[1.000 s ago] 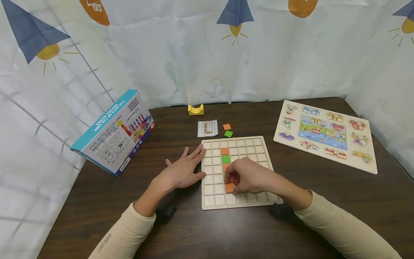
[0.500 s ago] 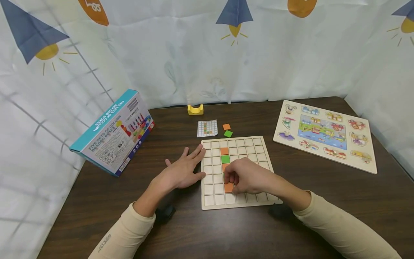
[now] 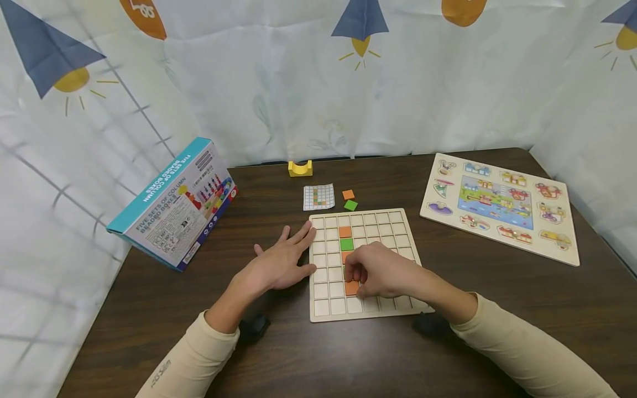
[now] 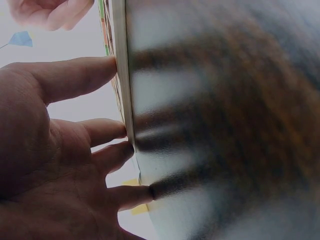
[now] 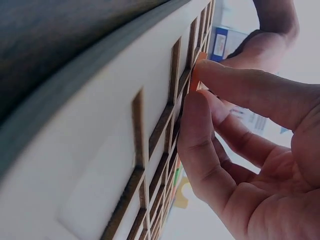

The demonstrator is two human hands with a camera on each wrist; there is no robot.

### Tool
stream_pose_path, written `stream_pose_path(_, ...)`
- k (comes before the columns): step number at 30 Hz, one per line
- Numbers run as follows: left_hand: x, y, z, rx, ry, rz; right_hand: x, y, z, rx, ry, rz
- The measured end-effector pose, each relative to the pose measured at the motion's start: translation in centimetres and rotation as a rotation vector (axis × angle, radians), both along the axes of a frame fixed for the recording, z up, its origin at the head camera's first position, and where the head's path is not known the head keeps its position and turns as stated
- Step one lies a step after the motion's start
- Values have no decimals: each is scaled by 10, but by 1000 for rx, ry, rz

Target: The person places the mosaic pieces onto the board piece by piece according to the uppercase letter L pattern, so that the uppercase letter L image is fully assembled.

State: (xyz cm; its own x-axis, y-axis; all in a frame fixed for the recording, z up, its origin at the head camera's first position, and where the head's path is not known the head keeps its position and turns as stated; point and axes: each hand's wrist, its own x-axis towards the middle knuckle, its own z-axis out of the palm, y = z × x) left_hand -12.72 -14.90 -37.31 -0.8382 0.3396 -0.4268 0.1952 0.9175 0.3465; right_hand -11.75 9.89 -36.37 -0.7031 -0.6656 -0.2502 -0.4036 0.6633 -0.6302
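Observation:
A wooden grid board (image 3: 327,305) lies on the table. One of its columns holds square tiles, among them an orange tile (image 3: 345,232) and a green tile (image 3: 346,244). My right hand (image 3: 383,271) is low over the board, thumb and fingers pinching a lower orange tile (image 3: 351,288) at its cell; the right wrist view shows that pinched tile (image 5: 198,70) on edge by the grid. Part of the tile column is hidden behind this hand. With fingers spread, my left hand (image 3: 281,265) touches the board's left edge; the left wrist view shows the fingertips (image 4: 111,66) against its side.
Behind the board lie a printed grid card (image 3: 319,197), a loose orange tile (image 3: 348,194) and a loose green tile (image 3: 350,205). Farther back is a yellow block (image 3: 301,169). A picture puzzle board (image 3: 497,207) lies at right, a toy box (image 3: 179,204) at left.

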Motion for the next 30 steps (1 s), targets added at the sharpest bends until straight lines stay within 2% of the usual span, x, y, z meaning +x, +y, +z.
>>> stream_pose_path(30, 1, -1, 1, 5, 2, -3, -2, 1, 0, -4, 14, 5)
